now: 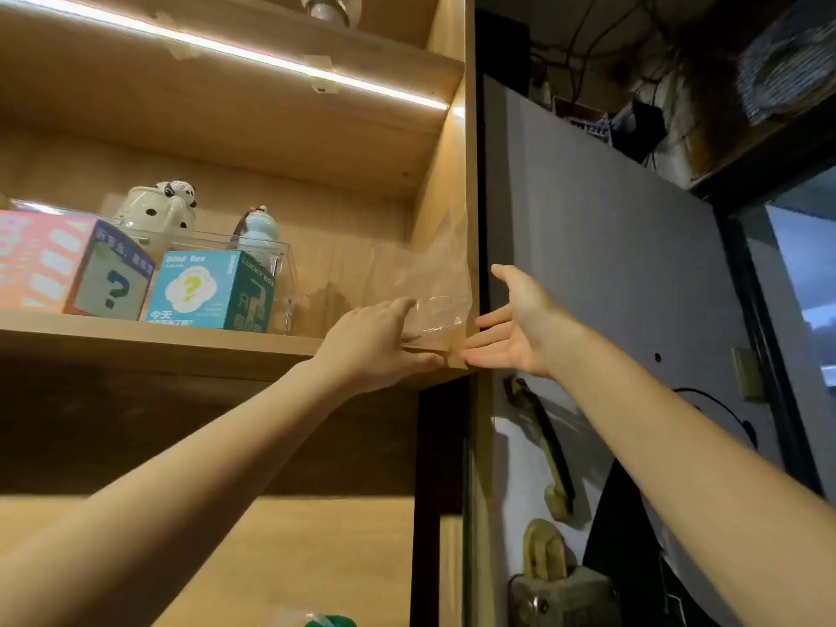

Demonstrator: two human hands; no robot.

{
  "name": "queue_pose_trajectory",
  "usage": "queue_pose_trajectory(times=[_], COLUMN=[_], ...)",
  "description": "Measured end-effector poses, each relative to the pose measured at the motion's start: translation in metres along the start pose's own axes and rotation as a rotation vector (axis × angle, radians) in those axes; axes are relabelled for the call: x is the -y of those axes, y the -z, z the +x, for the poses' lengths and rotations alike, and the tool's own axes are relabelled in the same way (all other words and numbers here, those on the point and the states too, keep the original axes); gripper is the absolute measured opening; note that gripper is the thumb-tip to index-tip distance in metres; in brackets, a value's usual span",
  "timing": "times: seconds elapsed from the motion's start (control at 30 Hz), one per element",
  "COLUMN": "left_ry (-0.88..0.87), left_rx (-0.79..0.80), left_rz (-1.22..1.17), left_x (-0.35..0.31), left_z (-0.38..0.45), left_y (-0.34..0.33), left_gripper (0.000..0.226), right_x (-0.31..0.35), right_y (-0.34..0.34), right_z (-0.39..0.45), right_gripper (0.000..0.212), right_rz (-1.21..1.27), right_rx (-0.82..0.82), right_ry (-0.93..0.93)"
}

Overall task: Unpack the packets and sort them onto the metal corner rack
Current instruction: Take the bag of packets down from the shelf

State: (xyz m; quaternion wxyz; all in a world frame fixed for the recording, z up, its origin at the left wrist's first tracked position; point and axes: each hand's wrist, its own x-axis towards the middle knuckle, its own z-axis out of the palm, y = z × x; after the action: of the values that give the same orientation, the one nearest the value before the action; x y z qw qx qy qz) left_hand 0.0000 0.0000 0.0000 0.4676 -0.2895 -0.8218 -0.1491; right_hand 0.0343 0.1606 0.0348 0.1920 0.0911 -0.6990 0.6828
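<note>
Hands reach up high to a wooden shelf (158, 341). The left hand (380, 341) is on a clear plastic bag (429, 282) that sits at the right end of the shelf, tucked into the corner by the side wall. Its fingers lie over the low part of the bag, and the thumb looks tucked under by the shelf edge, so it seems to pinch the bag there. The right hand (515, 328) is open, with straight fingers pointing left at the shelf corner, just beside the bag but not plainly touching it. The bag stands up tall, so its long way runs up and down, and most of it is above and behind the left fingers. The left hand is the nearer one, so it would likely be the one to pull the bag down and toward the person. I cannot tell if any packets are inside, since the bag looks see-through and crumpled. No metal corner rack shows here. Further left on the shelf are a teal box (212, 289), a pink box (68, 264) and a white spotted teapot (156, 208).
</note>
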Motion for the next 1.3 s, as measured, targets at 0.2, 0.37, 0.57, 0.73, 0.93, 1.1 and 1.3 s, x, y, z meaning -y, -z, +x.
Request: queue_pose_trajectory(times=[0.2, 0.37, 0.57, 0.73, 0.93, 1.1, 1.3], left_ry=[0.024, 0.021, 0.009, -0.099, -0.320, -0.356, -0.154], left_rx=[-0.212, -0.334, -0.361, -0.427, -0.281, -0.326, -0.320], left_rz=[0.012, -0.101, 0.006, 0.008, 0.102, 0.064, -0.440], left_x=[0.001, 0.003, 0.002, -0.013, -0.046, -0.062, -0.045], left_z=[0.013, 0.010, 0.008, -0.004, -0.011, -0.021, -0.035], left_y=[-0.020, -0.035, -0.032, -0.018, -0.015, -0.015, 0.014], left_gripper=[0.055, 0.032, 0.026, 0.027, 0.033, 0.033, 0.050], right_x=[-0.003, -0.002, -0.003, -0.001, 0.013, 0.011, 0.010], right_y=[-0.010, -0.016, -0.012, -0.011, -0.010, -0.013, 0.002], right_z=[0.009, 0.013, 0.017, 0.014, 0.004, 0.007, -0.004], right_gripper=[0.050, 0.056, 0.050, 0.053, 0.033, 0.024, 0.019], right_rz=[0.121, 0.126, 0.017, 0.008, -0.111, -0.086, 0.123], right_rx=[0.111, 0.087, 0.067, 0.087, 0.042, -0.276, -0.233], right_ry=[0.003, 0.038, 0.028, 0.028, 0.071, 0.232, 0.288])
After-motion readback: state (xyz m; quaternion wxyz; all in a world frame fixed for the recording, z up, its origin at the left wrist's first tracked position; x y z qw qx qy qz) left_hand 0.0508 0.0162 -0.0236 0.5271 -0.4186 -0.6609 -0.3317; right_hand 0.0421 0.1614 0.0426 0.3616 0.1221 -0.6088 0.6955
